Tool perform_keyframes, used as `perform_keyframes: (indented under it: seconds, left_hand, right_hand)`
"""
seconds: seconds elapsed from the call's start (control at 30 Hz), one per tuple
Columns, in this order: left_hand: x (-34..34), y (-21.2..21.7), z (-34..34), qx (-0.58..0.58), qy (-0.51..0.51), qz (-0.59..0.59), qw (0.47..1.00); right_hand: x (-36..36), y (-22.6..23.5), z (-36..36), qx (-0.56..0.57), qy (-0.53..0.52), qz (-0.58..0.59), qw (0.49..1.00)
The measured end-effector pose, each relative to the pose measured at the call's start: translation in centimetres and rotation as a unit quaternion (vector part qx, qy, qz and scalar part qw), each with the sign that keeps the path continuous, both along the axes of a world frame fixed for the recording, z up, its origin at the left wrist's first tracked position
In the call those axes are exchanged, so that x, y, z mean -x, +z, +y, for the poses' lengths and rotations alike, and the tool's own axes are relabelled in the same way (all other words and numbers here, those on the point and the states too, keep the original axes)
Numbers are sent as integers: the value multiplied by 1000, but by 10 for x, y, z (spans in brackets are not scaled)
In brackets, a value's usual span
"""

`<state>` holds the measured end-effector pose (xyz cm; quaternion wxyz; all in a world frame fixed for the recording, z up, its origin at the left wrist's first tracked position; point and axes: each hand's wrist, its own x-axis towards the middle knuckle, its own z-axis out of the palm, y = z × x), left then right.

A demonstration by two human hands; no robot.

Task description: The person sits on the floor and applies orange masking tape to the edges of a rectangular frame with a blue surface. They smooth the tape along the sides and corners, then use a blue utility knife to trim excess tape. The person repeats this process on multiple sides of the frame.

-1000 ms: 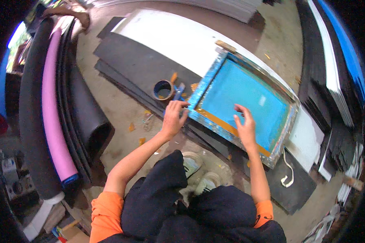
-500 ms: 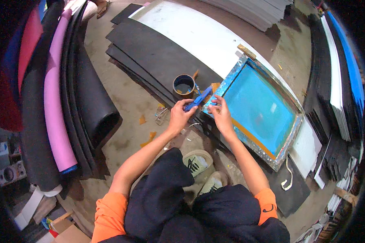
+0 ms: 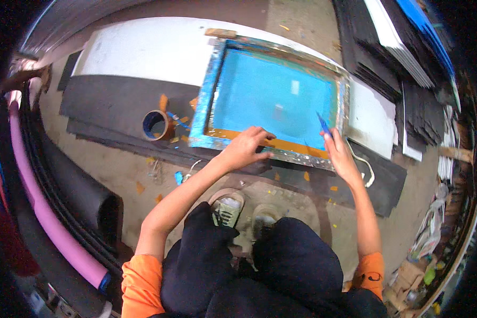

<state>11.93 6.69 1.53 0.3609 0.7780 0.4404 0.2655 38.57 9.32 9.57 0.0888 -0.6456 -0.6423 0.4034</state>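
1. The right hand (image 3: pixel 340 151) now has a blue pointed tool (image 3: pixel 325 125); half a second ago a blue tool is in the left hand (image 3: pixel 246 148). It looks like the same one, though the pass itself is not shown.
2. The right fingers are closed around the tool's lower part, and its narrow tip points up and away from the person. The tool appears over the lower right part of the framed screen (image 3: pixel 204 106); whether it touches the surface cannot be told.
3. The left hand is now over the near edge of the frame, beside the brown strip (image 3: pixel 297 147) that runs along that side. Its fingers are loosely bent, the thumb clearly apart from them, with nothing visible in the grip. Contact with the strip is unclear.
4. The hands, close together a moment ago at the frame's left corner, are now well apart along its near side. This seems to leave the left hand free and centre the work on that edge.
5. The framed screen lies across the dark sheets (image 3: pixel 116 100) and the white sheet (image 3: pixel 143 50). The brown roll (image 3: pixel 168 127) sits to its left, out of both hands.
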Motion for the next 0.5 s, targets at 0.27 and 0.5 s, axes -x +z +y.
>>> perform_keyframes:
  seconds: [0.27, 0.5]
  left_hand:
    - [-58, -23, 13, -22, -180, 87, 980]
    - [-56, -39, 3, -72, -136, 94, 984]
  right_hand:
    - [-43, 2, -38, -34, 224, -203, 952]
    - [-47, -21, -24, -27, 345, -233, 909]
